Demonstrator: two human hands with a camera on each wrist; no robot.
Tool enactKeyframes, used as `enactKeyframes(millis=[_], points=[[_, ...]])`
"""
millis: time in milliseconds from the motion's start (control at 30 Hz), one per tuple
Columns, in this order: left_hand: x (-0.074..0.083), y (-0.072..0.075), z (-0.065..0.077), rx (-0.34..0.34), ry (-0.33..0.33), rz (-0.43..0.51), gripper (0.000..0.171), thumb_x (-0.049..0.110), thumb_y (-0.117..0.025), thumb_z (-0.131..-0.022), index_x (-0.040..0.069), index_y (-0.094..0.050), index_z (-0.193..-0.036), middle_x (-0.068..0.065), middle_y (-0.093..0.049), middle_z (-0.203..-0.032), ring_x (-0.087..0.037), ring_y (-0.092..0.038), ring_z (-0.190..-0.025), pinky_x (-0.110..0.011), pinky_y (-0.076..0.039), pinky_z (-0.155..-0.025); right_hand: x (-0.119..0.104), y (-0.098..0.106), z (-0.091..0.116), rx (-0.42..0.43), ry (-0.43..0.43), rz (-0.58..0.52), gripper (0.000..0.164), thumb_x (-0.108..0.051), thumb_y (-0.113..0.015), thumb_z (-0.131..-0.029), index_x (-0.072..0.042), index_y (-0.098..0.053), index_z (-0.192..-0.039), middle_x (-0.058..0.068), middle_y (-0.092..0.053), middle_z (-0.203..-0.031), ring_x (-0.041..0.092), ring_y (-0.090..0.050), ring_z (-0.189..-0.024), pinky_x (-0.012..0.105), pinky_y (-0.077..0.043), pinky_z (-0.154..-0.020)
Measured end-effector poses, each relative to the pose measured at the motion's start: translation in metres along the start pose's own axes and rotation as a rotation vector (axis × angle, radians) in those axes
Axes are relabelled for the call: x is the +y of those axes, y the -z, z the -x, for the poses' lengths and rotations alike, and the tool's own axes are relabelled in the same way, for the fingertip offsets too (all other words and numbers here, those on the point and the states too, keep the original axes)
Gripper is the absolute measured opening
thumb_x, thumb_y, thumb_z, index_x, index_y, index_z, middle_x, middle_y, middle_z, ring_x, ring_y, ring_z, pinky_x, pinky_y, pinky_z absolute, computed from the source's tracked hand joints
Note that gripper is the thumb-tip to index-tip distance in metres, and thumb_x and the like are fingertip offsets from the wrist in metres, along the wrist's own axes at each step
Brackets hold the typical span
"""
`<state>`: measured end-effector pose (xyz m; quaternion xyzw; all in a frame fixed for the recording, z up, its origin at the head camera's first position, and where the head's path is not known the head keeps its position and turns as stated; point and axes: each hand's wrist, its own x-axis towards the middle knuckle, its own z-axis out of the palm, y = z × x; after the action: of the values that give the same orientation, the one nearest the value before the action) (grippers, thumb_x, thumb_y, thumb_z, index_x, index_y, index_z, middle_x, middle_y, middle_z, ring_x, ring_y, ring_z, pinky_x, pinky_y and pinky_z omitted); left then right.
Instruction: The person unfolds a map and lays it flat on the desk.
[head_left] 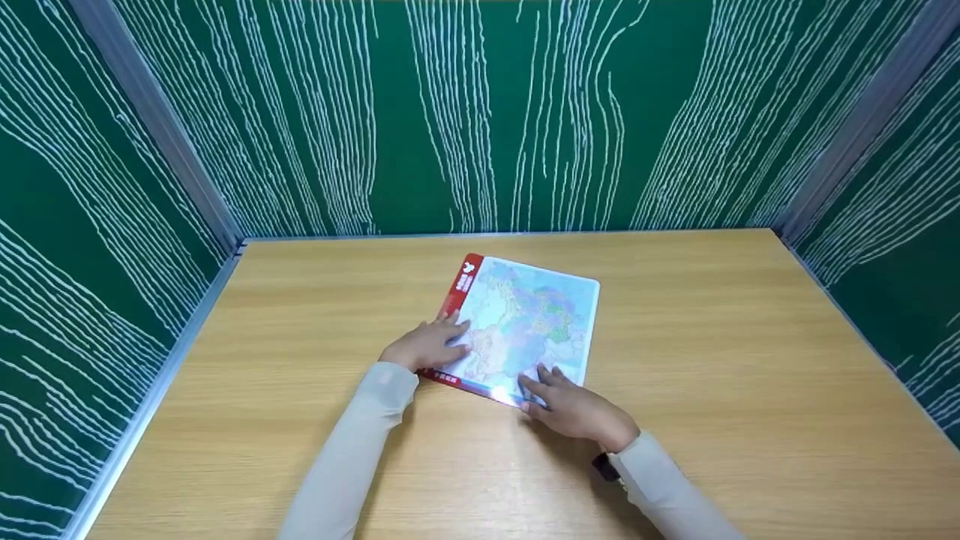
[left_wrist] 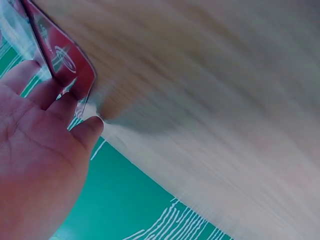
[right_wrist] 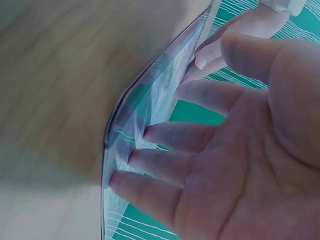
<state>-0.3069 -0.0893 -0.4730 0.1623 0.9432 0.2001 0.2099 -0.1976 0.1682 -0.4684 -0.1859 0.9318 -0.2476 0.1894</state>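
Observation:
A thin glossy map sheet (head_left: 510, 330) with a red band along its left side lies turned at an angle on the table. Its rounded red corner (left_wrist: 77, 67) shows in the left wrist view. My left hand (head_left: 429, 343) rests on the sheet's left edge, fingers spread over the red band and the map. At the lower right corner, my right hand (head_left: 574, 405) touches the map with its fingertips, the fingers fairly straight and apart. In the right wrist view, several fingertips (right_wrist: 117, 179) press on the shiny surface near its edge. Neither hand grips the sheet.
The wood-grain table (head_left: 697, 322) runs to green walls (head_left: 525, 112) with white wavy lines at the back and both sides. Metal posts (head_left: 165, 112) stand at the back corners. A small dark device (head_left: 605, 466) sits at the right wrist.

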Motion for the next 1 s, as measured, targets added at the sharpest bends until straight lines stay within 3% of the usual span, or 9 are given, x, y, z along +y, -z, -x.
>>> enactKeyframes(millis=[333, 500, 700, 1000], points=[[-0.002, -0.001, 0.004, -0.005, 0.02, 0.006, 0.068, 0.056, -0.057, -0.088, 0.045, -0.027, -0.148, 0.013, -0.013, -0.161, -0.03, -0.009, -0.15, -0.061, -0.016, -0.116, 0.0, 0.0, -0.004, 0.031, -0.034, 0.032, 0.053, -0.033, -0.046, -0.101, -0.016, -0.033, -0.15, 0.025, -0.017, -0.157, 0.045, -0.013, -0.145, 0.062, -0.022, -0.113], [-0.002, -0.001, 0.005, -0.005, 0.004, 0.0, 0.068, 0.054, -0.059, -0.088, 0.044, -0.027, -0.148, 0.013, -0.013, -0.161, -0.028, -0.009, -0.15, -0.06, -0.017, -0.116, 0.002, 0.001, -0.006, 0.042, -0.04, 0.054, 0.054, -0.033, -0.047, -0.101, -0.015, -0.033, -0.15, 0.023, -0.018, -0.157, 0.044, -0.014, -0.145, 0.061, -0.023, -0.113], [0.001, -0.003, 0.008, 0.003, -0.015, -0.039, 0.071, 0.051, -0.061, -0.088, 0.039, -0.027, -0.149, 0.01, -0.013, -0.161, -0.023, -0.008, -0.15, -0.055, -0.017, -0.118, 0.005, 0.001, -0.007, 0.074, -0.003, 0.136, 0.053, -0.032, -0.047, -0.101, -0.011, -0.036, -0.149, 0.026, -0.023, -0.155, 0.047, -0.02, -0.142, 0.062, -0.027, -0.11], [0.004, -0.007, 0.012, 0.012, -0.04, -0.046, 0.07, 0.046, -0.063, -0.088, 0.033, -0.031, -0.149, 0.003, -0.016, -0.161, -0.024, -0.011, -0.15, -0.051, -0.013, -0.12, 0.012, 0.002, -0.008, 0.074, 0.058, 0.158, 0.052, -0.031, -0.047, -0.101, -0.009, -0.038, -0.147, 0.028, -0.024, -0.154, 0.051, -0.023, -0.14, 0.063, -0.029, -0.108]])
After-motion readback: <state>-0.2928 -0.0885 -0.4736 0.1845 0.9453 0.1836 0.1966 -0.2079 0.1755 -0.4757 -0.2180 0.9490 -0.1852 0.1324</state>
